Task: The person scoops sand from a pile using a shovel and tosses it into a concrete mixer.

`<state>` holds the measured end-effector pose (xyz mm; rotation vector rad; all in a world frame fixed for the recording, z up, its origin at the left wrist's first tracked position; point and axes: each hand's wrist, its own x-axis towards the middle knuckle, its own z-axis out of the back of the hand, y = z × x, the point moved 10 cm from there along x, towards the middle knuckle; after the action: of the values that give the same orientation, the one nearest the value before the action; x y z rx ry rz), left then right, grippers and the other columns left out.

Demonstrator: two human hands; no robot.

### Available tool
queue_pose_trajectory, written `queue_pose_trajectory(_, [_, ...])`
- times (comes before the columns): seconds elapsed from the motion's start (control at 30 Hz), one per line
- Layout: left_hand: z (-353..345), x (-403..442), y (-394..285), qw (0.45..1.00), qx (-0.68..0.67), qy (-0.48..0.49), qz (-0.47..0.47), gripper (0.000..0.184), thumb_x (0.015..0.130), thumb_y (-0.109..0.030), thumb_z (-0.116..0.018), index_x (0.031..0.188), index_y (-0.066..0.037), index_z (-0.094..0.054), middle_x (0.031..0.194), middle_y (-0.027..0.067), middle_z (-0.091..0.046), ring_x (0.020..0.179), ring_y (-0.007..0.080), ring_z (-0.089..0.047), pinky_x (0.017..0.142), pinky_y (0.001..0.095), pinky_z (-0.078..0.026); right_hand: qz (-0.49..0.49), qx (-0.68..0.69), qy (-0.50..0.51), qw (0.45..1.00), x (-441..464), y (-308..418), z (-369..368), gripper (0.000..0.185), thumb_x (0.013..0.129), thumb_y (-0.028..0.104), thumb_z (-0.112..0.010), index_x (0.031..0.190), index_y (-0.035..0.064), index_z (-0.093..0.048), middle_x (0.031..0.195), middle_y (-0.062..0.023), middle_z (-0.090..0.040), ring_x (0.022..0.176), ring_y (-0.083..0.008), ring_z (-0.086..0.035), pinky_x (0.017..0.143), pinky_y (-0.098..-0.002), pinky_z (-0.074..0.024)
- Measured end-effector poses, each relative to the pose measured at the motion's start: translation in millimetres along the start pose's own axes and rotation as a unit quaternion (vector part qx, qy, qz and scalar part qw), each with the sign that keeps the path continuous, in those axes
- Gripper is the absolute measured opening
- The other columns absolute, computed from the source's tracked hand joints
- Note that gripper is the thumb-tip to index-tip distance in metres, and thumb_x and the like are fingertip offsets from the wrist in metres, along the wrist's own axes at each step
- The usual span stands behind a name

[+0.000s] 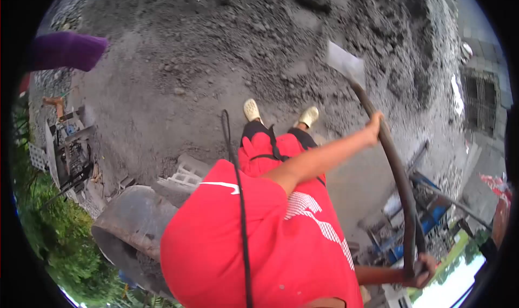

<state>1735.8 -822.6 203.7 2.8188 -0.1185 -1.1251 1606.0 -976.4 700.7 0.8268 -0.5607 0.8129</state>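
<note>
A shovel [397, 170] with a long, dark, curved-looking shaft and a pale blade stretches along my right side. My left hand [374, 125] reaches across my body and is wrapped round the shaft below the blade. Lower down, my right hand [424, 270] is closed on the handle end. The blade [346, 62] is over or against loose grey gravelly material [378, 43]; whether it touches cannot be made out. My feet in pale clogs [252, 109] stand on the grey ground behind it.
Left of me are a large metal drum [135, 221] and hollow concrete blocks [186, 173]. Scrap and boards [70, 146] lie farther left. Blue and metal equipment [432, 216] is at right. A purple cloth-like thing [67, 51] enters at upper left. A dark cord [238, 194] hangs before me.
</note>
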Motion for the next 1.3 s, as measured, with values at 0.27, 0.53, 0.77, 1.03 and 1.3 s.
queue_pose_trajectory(0.27, [142,-43,-233,0.966,0.250,-0.016,-0.068,0.084,0.077,-0.062,-0.043,0.137,-0.006,-0.027,0.129,0.0194,-0.040,0.102,0.0326,-0.055,0.087,0.0435,-0.042,-0.006,-0.068,0.150,0.986,-52,-13,-436,0.027,0.073,0.028,-0.063,0.056,0.0139,-0.048,0.053,-0.0054,-0.050,0.050,-0.0251,-0.052,0.049,-0.0380,-0.0378])
queue_pose_trajectory(0.53, [123,-227,-278,0.864,0.300,-0.112,-0.388,0.042,0.084,-0.026,-0.052,0.119,-0.004,-0.049,0.117,0.0102,-0.048,0.112,0.0203,-0.046,0.096,0.0324,-0.035,0.099,0.043,0.334,0.936,-132,64,-475,0.027,0.068,0.031,-0.068,0.082,0.0100,-0.057,0.068,-0.0071,-0.058,0.061,-0.0263,-0.060,0.058,-0.0365,-0.0472])
queue_pose_trajectory(0.77, [112,-272,-268,0.601,0.546,-0.108,-0.575,0.018,0.081,-0.001,-0.053,0.099,0.001,-0.055,0.096,0.0114,-0.057,0.089,0.0209,-0.058,0.080,0.0305,-0.046,0.003,0.003,0.506,0.863,-205,52,-509,0.021,0.072,0.025,-0.063,0.080,0.0062,-0.058,0.072,-0.0136,-0.064,0.062,-0.0315,-0.063,0.055,-0.0431,-0.0502])
queue_pose_trajectory(1.03, [123,-286,-298,0.547,0.533,-0.195,-0.615,0.010,0.077,0.004,-0.049,0.075,-0.002,-0.057,0.072,0.0077,-0.059,0.064,0.0187,-0.056,0.059,0.0277,-0.045,0.015,-0.052,0.448,0.892,-186,68,-537,0.009,0.074,0.016,-0.056,0.076,0.0082,-0.059,0.069,-0.0109,-0.065,0.061,-0.0276,-0.065,0.055,-0.0393,-0.0519])
queue_pose_trajectory(1.3, [152,-274,-293,0.495,0.564,-0.155,-0.643,0.009,0.073,0.002,-0.051,0.075,-0.001,-0.059,0.074,0.0117,-0.060,0.066,0.0226,-0.058,0.062,0.0315,-0.047,-0.051,-0.054,0.518,0.852,-234,52,-560,0.018,0.072,0.022,-0.057,0.076,0.0063,-0.066,0.071,-0.0166,-0.066,0.069,-0.0310,-0.066,0.064,-0.0416,-0.0527])
